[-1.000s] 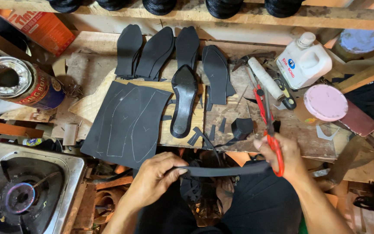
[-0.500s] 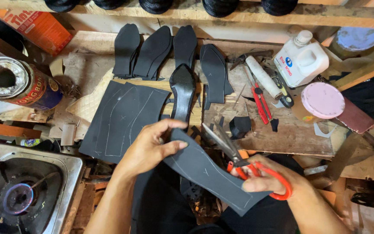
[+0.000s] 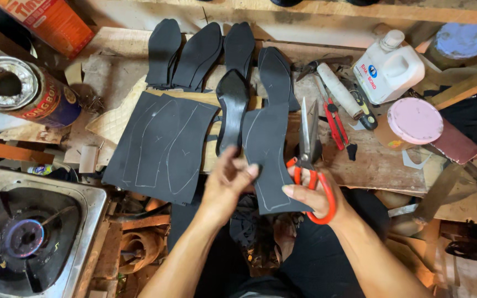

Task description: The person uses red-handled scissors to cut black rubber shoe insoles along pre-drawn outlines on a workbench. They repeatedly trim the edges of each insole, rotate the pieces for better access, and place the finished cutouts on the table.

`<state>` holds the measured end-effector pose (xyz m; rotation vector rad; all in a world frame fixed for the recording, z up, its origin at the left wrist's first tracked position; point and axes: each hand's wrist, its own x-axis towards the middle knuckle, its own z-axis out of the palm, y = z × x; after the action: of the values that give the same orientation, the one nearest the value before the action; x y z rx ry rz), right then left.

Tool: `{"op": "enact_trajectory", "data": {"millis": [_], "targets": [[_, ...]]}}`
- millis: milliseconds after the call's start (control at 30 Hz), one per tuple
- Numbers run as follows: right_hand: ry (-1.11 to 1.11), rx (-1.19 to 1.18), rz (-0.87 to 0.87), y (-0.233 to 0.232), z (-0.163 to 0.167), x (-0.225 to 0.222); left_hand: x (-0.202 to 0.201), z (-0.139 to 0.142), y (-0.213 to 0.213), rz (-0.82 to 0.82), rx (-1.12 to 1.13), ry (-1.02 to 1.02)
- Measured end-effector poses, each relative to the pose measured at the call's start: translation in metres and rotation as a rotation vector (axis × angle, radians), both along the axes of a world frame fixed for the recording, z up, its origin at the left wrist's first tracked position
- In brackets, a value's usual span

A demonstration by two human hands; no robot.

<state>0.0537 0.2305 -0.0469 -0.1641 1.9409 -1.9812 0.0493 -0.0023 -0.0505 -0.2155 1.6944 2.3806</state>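
Above the lap, in front of the cluttered wooden workbench (image 3: 382, 165), a dark cut-out sole piece (image 3: 269, 160) with chalked outlines is pinched at its lower left edge by the left hand (image 3: 227, 185), fingers closed on it. The red-handled scissors (image 3: 309, 160) are gripped by the right hand (image 3: 316, 193), fingers through the loops, blades nearly shut and pointing upward just beside the piece's right edge. A slip off the chalk line could be caused by the thin sheet flexing in the 1-handed hold. A lit gas burner (image 3: 23, 237) sits near the left elbow, so a sleeve or scrap could be scorched.
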Motion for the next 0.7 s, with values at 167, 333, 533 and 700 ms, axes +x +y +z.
{"op": "enact_trajectory", "data": {"millis": [167,333,533,700], "targets": [[0.101,0.194,-0.026,-0.013,-0.008,0.002,0.012,-0.02,0.007,-0.176,0.066,-0.018],[0.163,0.367,-0.056,-0.015,-0.014,0.008,0.009,-0.026,0.006,-0.176,0.109,-0.02],[0.015,0.293,-0.153,-0.016,-0.029,0.004,0.005,-0.036,0.006,-0.167,0.101,0.009],[-0.11,-0.048,-0.221,-0.014,-0.05,-0.002,0.006,-0.044,0.006,-0.173,0.143,0.067]]}}
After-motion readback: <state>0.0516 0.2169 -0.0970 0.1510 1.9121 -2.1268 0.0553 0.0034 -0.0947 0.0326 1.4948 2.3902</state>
